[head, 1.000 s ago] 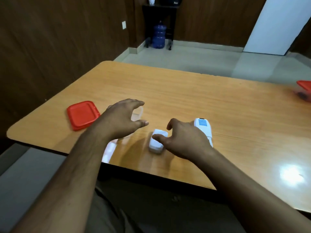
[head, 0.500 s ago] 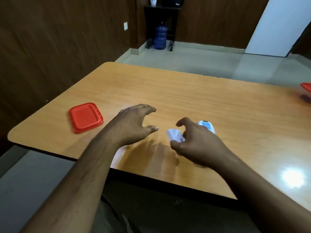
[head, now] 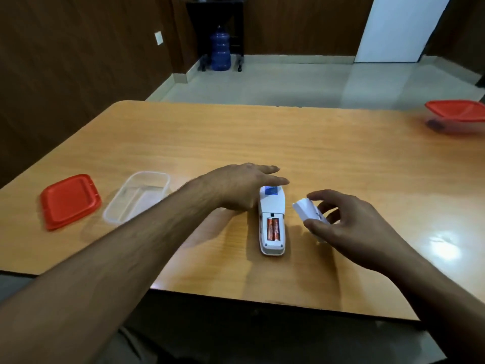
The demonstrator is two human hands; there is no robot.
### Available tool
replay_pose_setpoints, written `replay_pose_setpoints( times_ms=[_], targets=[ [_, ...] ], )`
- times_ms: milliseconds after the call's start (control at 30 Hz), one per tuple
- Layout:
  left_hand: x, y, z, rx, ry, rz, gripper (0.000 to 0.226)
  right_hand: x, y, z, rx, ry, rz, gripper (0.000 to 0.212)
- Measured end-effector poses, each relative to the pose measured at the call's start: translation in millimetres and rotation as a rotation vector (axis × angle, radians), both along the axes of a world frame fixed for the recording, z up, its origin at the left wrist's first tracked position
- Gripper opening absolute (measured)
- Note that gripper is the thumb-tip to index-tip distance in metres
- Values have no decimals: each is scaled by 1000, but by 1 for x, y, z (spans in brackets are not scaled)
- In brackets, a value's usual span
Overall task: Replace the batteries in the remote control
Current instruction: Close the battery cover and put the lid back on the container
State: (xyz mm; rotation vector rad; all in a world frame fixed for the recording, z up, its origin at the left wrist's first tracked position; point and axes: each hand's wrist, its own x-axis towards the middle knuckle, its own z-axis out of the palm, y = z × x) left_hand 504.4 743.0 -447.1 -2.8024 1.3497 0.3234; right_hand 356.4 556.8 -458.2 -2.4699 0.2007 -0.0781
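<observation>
A white remote control lies face down on the wooden table, its battery bay uncovered. Two orange batteries sit side by side in the bay. My left hand rests flat on the table beside the remote's far end, fingers spread over its top. My right hand hovers just right of the remote, pinching the white battery cover between thumb and fingers.
An empty clear plastic container and its red lid lie to the left. A second container with a red lid stands at the far right edge. The table's near edge runs just below the remote.
My right hand has lifted the battery cover and carried it to the right of the remote. My left hand moved right onto the remote's far end, uncovering the clear container.
</observation>
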Motion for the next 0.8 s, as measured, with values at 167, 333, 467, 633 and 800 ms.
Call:
replay_pose_setpoints(
  times_ms=[167, 333, 467, 633, 800],
  targets=[
    [4, -14, 4, 92, 88, -69, 77, 3, -6, -5, 19, -14, 26, 50],
    [6, 4, 11, 21, 93, 9, 62, 0, -6, -6, 48, -16, 69, 50],
    [-7, 38, 4, -90, 111, 141, 60, -3, -1, -6, 20, -31, 128, 48],
    [-32, 64, -11, -312, 165, 264, 67, -7, 10, -9, -33, -80, 208, 50],
    [-39, 67, -13, -372, 148, 226, 62, -6, 16, -16, -175, -117, 282, 51]
  ],
)
